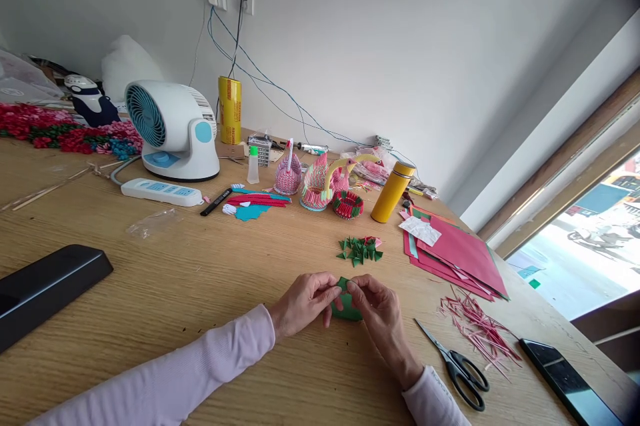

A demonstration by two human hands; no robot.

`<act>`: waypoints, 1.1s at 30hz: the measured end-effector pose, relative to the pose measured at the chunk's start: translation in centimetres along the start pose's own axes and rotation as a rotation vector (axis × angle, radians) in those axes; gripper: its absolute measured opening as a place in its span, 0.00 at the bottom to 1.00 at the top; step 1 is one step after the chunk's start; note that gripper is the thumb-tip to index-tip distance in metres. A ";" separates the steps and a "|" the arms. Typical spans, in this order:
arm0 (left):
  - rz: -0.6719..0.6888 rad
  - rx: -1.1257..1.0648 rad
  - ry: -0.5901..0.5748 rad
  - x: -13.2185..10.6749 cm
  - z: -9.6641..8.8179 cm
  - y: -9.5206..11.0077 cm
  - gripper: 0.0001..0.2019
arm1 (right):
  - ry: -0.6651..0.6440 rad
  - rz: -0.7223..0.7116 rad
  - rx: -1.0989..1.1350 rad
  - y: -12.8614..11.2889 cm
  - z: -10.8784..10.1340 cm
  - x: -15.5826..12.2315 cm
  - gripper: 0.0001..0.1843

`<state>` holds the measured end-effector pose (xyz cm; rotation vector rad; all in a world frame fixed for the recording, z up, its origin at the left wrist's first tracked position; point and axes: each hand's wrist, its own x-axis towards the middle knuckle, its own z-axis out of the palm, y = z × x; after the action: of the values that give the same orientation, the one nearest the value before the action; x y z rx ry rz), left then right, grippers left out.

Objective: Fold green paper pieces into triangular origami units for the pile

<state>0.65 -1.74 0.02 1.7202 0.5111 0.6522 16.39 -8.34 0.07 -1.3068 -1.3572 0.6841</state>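
Note:
Between my two hands is a small folded green paper piece. My left hand pinches its left side, and my right hand grips its right side with thumb and fingers. Under the fingers, more green paper lies on the table, partly hidden by both hands. Just beyond them sits a loose pile of folded green paper triangles with a bit of pink at its back. To the right of my right hand lie black-handled scissors, their blades pointing up and left.
Coloured paper sheets, pink paper strips and a phone lie on the right. A yellow flask, folded-paper swans and a red-green paper ring stand behind. Leftward are a fan, power strip and black case.

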 end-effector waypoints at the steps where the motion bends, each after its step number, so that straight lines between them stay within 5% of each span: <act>1: -0.010 -0.024 0.006 0.1 0.0 -0.1 0.16 | 0.023 0.016 0.026 0.0 0.0 0.0 0.13; 15: 0.030 0.026 0.047 0.1 -0.2 -0.2 0.16 | 0.033 0.043 0.150 0.4 0.6 0.0 0.13; 22: 0.003 0.042 0.035 -0.1 -0.2 0.3 0.18 | 0.039 0.014 0.037 0.3 0.4 -0.1 0.12; 27: -0.119 -0.156 0.065 0.3 -0.6 0.3 0.23 | 0.014 -0.041 -0.087 0.3 0.5 -0.3 0.11; 33: -0.203 -0.540 0.133 0.6 -0.9 0.3 0.16 | 0.048 -0.073 -0.150 0.1 0.6 -0.3 0.10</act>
<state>0.50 -0.77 0.54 1.1081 0.5358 0.6860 15.83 -8.48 -0.30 -1.3756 -1.4316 0.5054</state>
